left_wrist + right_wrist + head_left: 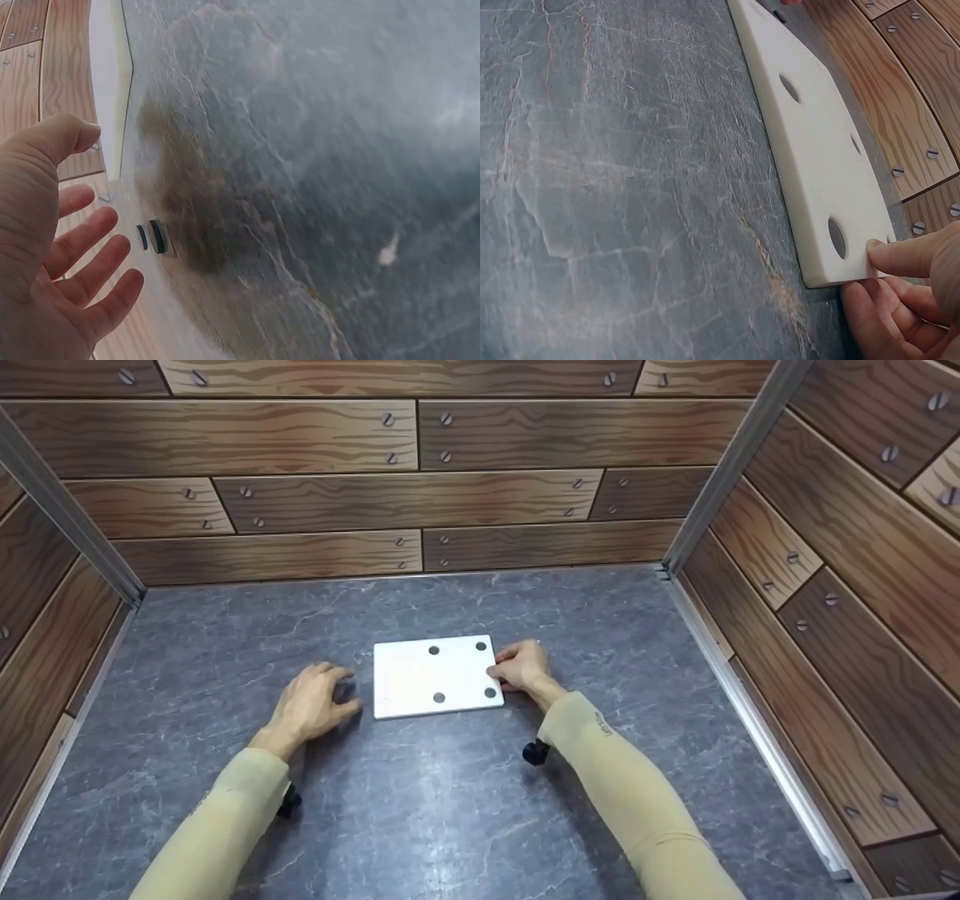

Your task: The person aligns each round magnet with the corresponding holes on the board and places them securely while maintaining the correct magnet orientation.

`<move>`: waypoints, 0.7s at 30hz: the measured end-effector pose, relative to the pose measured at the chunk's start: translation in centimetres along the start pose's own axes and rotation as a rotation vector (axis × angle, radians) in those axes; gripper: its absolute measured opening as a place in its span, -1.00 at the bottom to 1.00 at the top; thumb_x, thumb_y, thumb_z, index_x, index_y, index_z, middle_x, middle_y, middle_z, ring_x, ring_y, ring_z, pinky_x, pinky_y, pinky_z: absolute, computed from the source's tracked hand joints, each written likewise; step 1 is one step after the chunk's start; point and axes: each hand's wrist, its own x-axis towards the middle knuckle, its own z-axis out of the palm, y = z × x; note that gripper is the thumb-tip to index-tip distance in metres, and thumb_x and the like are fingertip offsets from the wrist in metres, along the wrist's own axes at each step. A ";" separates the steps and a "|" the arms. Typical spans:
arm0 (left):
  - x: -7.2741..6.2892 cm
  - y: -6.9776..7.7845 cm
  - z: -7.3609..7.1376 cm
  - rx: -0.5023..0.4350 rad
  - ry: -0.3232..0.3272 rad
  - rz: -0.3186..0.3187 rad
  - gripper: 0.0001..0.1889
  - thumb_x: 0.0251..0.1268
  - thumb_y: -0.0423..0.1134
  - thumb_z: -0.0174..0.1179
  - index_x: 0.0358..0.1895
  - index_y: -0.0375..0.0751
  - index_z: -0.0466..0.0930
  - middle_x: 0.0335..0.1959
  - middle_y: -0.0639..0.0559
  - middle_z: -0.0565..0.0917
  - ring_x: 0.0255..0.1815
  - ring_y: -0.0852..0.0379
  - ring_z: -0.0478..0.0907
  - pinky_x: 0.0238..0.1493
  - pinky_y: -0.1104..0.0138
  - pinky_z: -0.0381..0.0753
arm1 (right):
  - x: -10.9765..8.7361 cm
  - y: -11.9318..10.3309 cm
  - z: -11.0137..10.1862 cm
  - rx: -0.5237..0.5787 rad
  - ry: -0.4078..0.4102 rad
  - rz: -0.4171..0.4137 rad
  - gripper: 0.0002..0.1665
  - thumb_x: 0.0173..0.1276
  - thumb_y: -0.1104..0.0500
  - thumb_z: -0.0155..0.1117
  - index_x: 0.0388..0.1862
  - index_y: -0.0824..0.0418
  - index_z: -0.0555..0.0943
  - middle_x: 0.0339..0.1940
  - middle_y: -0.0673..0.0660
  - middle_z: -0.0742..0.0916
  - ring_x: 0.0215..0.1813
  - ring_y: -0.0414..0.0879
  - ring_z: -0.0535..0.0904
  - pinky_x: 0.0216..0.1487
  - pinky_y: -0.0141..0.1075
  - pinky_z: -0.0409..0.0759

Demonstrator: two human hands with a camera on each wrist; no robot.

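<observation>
A white rectangular board with several round holes lies flat on the floor in the head view. My right hand pinches its right edge, the thumb on top and the curled fingers at the end face in the right wrist view. Left of the board, my left hand hovers apart from it, fingers relaxed and holding nothing. Close to those fingertips, the left wrist view has two small round discs with dark edges on the floor; the hand hides them in the head view.
The grey marbled surface spreads around the board. Wood-patterned panels wall it in at the back and both sides, with metal rails along the edges. A small black device sits under the right wrist.
</observation>
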 end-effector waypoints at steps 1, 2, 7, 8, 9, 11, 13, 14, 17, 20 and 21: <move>-0.1 -0.1 0.0 -0.002 0.003 0.001 -0.41 0.39 -0.04 0.51 0.38 -0.27 0.73 0.32 -0.34 0.76 0.37 -0.40 0.68 0.44 -0.27 0.64 | 0.0 0.0 0.1 -0.001 0.000 0.001 -0.71 0.32 0.30 0.68 0.01 0.27 0.89 0.03 0.25 0.89 -0.12 -0.05 0.87 -0.25 -0.29 0.87; -0.2 -0.3 0.0 -0.003 0.008 0.003 -0.42 0.39 -0.06 0.51 0.37 -0.28 0.73 0.32 -0.34 0.76 0.37 -0.40 0.68 0.44 -0.27 0.64 | 0.0 0.0 0.1 0.000 0.001 0.001 -0.72 0.31 0.30 0.68 0.00 0.27 0.89 0.03 0.25 0.89 -0.12 -0.05 0.87 -0.25 -0.29 0.87; -0.5 -0.6 -0.1 -0.015 0.018 -0.005 -0.44 0.36 -0.11 0.51 0.36 -0.29 0.73 0.31 -0.37 0.75 0.37 -0.42 0.68 0.43 -0.29 0.64 | -0.1 0.0 0.2 0.010 0.000 0.001 -0.70 0.31 0.30 0.69 0.01 0.28 0.88 0.05 0.26 0.89 -0.13 -0.06 0.87 -0.26 -0.29 0.87; -0.5 -0.6 -0.1 -0.018 0.019 -0.006 -0.44 0.36 -0.11 0.51 0.36 -0.29 0.73 0.30 -0.37 0.75 0.36 -0.43 0.69 0.43 -0.29 0.64 | -0.1 0.0 0.2 0.010 0.001 0.001 -0.70 0.31 0.30 0.69 0.01 0.28 0.88 0.05 0.26 0.89 -0.14 -0.06 0.87 -0.27 -0.29 0.87; -0.5 -0.7 0.0 -0.022 0.019 -0.007 -0.44 0.36 -0.12 0.51 0.36 -0.29 0.73 0.28 -0.36 0.76 0.34 -0.42 0.69 0.41 -0.29 0.65 | -0.1 0.0 0.2 0.011 0.002 0.002 -0.70 0.31 0.30 0.69 0.01 0.28 0.88 0.05 0.26 0.89 -0.14 -0.07 0.87 -0.27 -0.29 0.87; -0.6 -0.7 0.0 -0.024 0.019 -0.009 -0.44 0.35 -0.12 0.51 0.35 -0.30 0.74 0.24 -0.34 0.77 0.29 -0.40 0.71 0.38 -0.27 0.67 | -0.1 0.1 0.1 0.014 0.003 0.002 -0.71 0.31 0.30 0.69 0.01 0.27 0.89 0.02 0.25 0.90 -0.16 -0.07 0.87 -0.28 -0.29 0.87; -0.5 -0.7 0.1 -0.021 0.021 -0.009 -0.45 0.34 -0.12 0.50 0.34 -0.30 0.74 0.18 -0.32 0.78 0.22 -0.37 0.73 0.32 -0.25 0.69 | -0.2 0.1 0.1 0.016 0.004 -0.005 -0.71 0.31 0.30 0.68 0.01 0.27 0.89 -0.01 0.25 0.90 -0.17 -0.07 0.87 -0.28 -0.29 0.87; -0.5 -0.7 0.1 -0.019 0.022 -0.010 -0.45 0.34 -0.13 0.50 0.34 -0.30 0.74 0.16 -0.31 0.79 0.20 -0.36 0.73 0.30 -0.25 0.69 | -0.2 0.1 0.1 0.018 0.003 -0.009 -0.71 0.31 0.30 0.67 0.01 0.28 0.89 -0.02 0.24 0.90 -0.18 -0.07 0.88 -0.27 -0.28 0.87; -0.6 -1.0 0.1 -0.009 0.020 -0.020 -0.45 0.32 -0.14 0.50 0.32 -0.31 0.75 0.16 -0.31 0.79 0.19 -0.36 0.73 0.30 -0.24 0.70 | -0.2 0.1 0.0 0.021 -0.007 -0.021 -0.71 0.32 0.31 0.66 0.02 0.29 0.89 -0.04 0.24 0.91 -0.19 -0.07 0.88 -0.26 -0.28 0.88; -0.7 -1.3 0.1 -0.002 0.017 -0.020 -0.46 0.32 -0.15 0.50 0.32 -0.32 0.75 0.19 -0.33 0.79 0.24 -0.39 0.72 0.35 -0.25 0.67 | -0.1 0.1 0.0 0.024 -0.009 -0.022 -0.70 0.32 0.31 0.65 0.02 0.30 0.88 -0.04 0.24 0.91 -0.20 -0.09 0.86 -0.25 -0.29 0.87; -0.8 -1.4 0.1 0.001 0.016 -0.019 -0.46 0.32 -0.15 0.50 0.31 -0.32 0.75 0.19 -0.33 0.78 0.24 -0.40 0.71 0.35 -0.26 0.67 | -0.1 0.1 0.0 0.024 -0.008 -0.020 -0.70 0.32 0.31 0.65 0.02 0.30 0.88 -0.03 0.24 0.91 -0.20 -0.09 0.86 -0.25 -0.29 0.87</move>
